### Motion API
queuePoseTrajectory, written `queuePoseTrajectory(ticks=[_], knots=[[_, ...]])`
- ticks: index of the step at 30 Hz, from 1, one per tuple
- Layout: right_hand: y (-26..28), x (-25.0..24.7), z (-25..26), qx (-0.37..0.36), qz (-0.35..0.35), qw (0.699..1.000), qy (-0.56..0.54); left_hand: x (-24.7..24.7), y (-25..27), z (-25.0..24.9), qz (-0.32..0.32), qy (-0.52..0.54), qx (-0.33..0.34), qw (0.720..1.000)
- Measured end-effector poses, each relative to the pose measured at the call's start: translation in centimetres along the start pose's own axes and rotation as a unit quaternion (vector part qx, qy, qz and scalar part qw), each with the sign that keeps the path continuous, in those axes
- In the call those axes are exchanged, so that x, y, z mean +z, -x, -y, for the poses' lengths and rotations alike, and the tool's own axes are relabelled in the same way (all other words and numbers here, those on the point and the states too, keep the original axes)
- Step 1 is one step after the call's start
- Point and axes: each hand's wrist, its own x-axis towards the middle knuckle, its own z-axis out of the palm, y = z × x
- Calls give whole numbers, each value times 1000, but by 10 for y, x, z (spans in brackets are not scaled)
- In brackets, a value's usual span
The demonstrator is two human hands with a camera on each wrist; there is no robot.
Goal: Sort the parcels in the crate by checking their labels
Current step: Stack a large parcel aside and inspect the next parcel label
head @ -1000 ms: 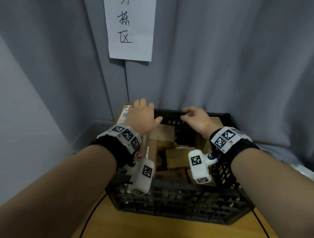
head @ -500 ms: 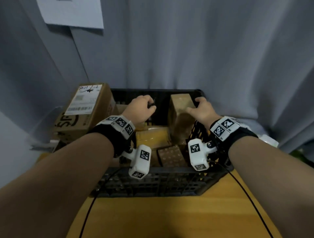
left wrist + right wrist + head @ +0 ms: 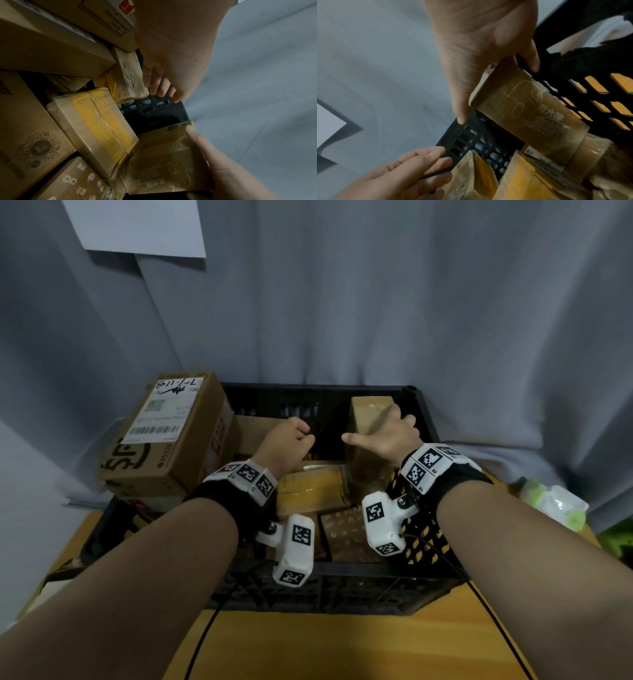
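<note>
Two hands (image 3: 383, 436) grip glossy taped cardboard parcel (image 3: 368, 419).

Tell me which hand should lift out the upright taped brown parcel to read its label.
Right. The right hand already grips the upright taped brown parcel at its top; the left hand is curled over the black plastic crate, holding no parcel.
</note>
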Motion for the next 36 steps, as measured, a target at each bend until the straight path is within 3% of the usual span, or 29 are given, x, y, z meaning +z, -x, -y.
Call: queuePoseTrajectory(ticks=[9,18,20,23,28,32,36], knots=[[-7,-11,-23,-29,3,999,-23,3,3,3,22,20,-13,999],[2,-60,-15,-99,-98,985,-105,-12,16,-14,48,95,-31,994],[4,-67,-14,-117,-92,981,-125,-20,19,-23,72,183,-86,977],[11,-70,-8,-176,-74,972,-136,-32,18,-32,123,314,-167,927],[30,-67,12,-315,-36,945,-82,-54,18,-53,124,432,-183,874],[41,-60,24,-409,-21,912,-10,-66,21,-60,121,422,-195,877],[51,-51,24,-430,8,903,18,-72,27,-55,113,387,-221,888]])
